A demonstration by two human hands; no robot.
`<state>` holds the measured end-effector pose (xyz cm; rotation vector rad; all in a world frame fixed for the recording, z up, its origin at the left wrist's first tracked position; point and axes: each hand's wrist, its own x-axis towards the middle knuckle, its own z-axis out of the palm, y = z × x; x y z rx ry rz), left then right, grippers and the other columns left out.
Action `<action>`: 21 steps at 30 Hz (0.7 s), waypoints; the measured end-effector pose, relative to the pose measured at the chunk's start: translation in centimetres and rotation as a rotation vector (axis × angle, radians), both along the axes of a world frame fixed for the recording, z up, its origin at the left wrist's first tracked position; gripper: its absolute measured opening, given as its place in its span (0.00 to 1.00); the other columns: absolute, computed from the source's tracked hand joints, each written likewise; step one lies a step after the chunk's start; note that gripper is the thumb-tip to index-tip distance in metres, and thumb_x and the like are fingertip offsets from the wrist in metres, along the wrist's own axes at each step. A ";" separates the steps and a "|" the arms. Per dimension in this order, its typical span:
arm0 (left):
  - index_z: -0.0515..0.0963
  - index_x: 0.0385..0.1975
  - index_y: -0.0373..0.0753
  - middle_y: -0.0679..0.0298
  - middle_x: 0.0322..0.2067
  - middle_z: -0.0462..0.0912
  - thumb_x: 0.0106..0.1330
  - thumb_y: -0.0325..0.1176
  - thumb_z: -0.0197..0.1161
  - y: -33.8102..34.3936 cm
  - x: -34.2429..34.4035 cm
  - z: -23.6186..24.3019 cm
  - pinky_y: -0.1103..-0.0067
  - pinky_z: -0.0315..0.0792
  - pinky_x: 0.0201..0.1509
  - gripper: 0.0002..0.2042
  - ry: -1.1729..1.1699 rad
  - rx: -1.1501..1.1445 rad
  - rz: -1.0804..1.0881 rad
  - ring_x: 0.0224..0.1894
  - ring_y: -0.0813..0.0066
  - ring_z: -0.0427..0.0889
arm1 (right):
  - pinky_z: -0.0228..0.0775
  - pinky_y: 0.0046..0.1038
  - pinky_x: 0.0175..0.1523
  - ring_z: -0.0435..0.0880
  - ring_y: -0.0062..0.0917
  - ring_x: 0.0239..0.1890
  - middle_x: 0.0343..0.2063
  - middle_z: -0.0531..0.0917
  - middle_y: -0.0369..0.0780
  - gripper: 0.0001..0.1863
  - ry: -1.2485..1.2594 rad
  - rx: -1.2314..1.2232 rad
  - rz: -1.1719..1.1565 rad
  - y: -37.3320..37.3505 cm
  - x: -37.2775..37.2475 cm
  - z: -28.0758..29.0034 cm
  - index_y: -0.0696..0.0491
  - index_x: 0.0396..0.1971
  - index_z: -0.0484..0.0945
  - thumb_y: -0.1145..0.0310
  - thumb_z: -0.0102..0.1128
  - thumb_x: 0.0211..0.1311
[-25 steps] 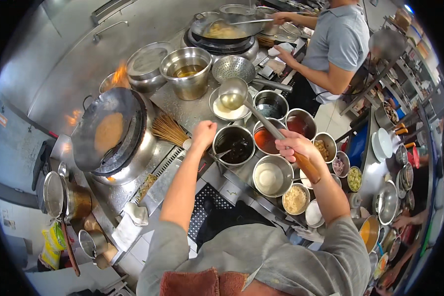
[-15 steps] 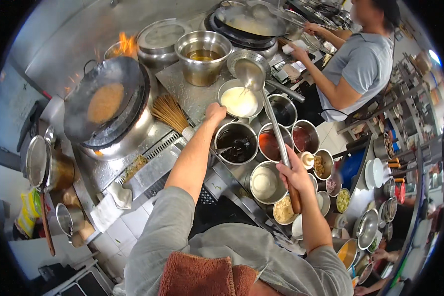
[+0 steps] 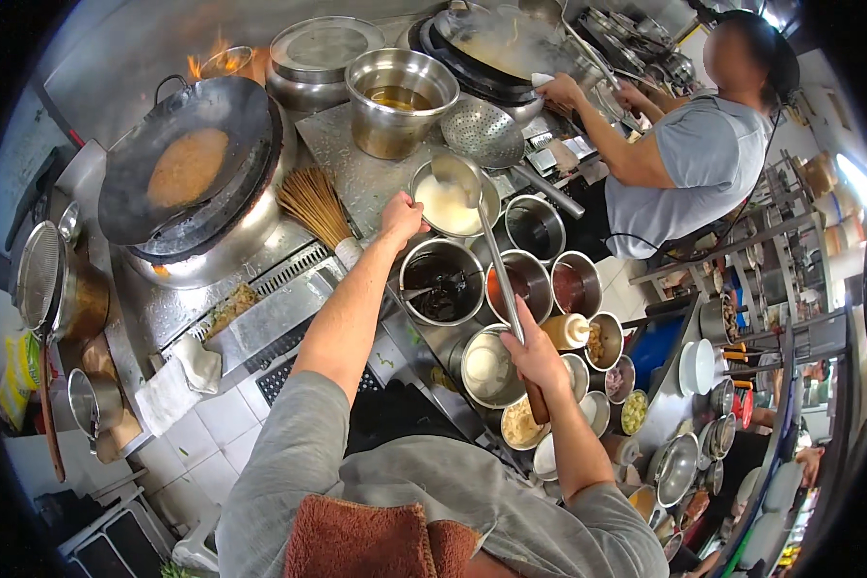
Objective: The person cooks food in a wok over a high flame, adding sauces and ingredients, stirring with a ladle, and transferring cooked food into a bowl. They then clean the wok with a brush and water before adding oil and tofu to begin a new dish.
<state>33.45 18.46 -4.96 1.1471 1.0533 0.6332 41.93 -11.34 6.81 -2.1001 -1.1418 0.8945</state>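
Observation:
My left hand [image 3: 402, 214] is closed on the rim of a steel pot [image 3: 496, 200] of creamy pale liquid [image 3: 443, 207]. My right hand [image 3: 538, 356] grips a long ladle [image 3: 501, 268] near its wooden handle end. The ladle's bowl dips into the pot, partly in the pale liquid. Right by the pot stands a container of dark sauce [image 3: 441, 281]. Below my right hand are a container of white powder or paste [image 3: 491, 369] and one of minced pale food [image 3: 522, 426].
At left, a large wok [image 3: 250, 135] holds brown liquid, with flames [image 3: 223, 60] behind it. A bamboo brush [image 3: 313, 204], an oil pot [image 3: 393, 140] and a perforated strainer [image 3: 482, 133] lie around the pot. A co-worker [image 3: 679, 164] stands at another steaming wok [image 3: 496, 67].
The ladle's bowl has come down from above the pot's rim into the pale liquid. The co-worker has shifted, one hand now at the far wok's edge. My whole view has turned slightly.

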 end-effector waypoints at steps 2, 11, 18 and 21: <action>0.63 0.31 0.33 0.58 0.25 0.73 0.61 0.28 0.52 -0.1 0.0 0.5 0.77 0.76 0.21 0.06 0.014 -0.007 -0.010 0.19 0.70 0.77 | 0.61 0.23 0.14 0.68 0.18 0.10 0.14 0.72 0.37 0.35 0.050 -0.043 0.004 -0.5 -0.2 1.0 0.47 0.63 0.49 0.71 0.53 0.56; 0.63 0.28 0.33 0.59 0.23 0.71 0.61 0.26 0.52 0.0 0.2 -0.1 0.77 0.75 0.20 0.06 0.036 0.067 0.021 0.17 0.71 0.76 | 0.60 0.21 0.13 0.66 0.17 0.10 0.16 0.70 0.35 0.35 0.314 -0.050 -0.011 -0.2 1.9 0.9 0.48 0.63 0.48 0.72 0.52 0.57; 0.63 0.29 0.34 0.59 0.23 0.71 0.61 0.27 0.52 0.3 0.4 -0.4 0.77 0.74 0.19 0.05 0.017 0.043 0.022 0.17 0.72 0.75 | 0.59 0.19 0.13 0.65 0.15 0.13 0.16 0.67 0.33 0.35 0.473 -0.015 -0.023 -0.4 2.5 1.2 0.50 0.63 0.47 0.75 0.51 0.57; 0.63 0.29 0.34 0.59 0.23 0.72 0.61 0.27 0.52 0.3 0.3 -0.2 0.77 0.74 0.19 0.05 0.047 0.051 0.014 0.17 0.72 0.75 | 0.57 0.18 0.13 0.63 0.14 0.13 0.17 0.67 0.32 0.35 0.633 0.011 -0.067 -0.6 3.0 1.0 0.50 0.63 0.47 0.76 0.50 0.57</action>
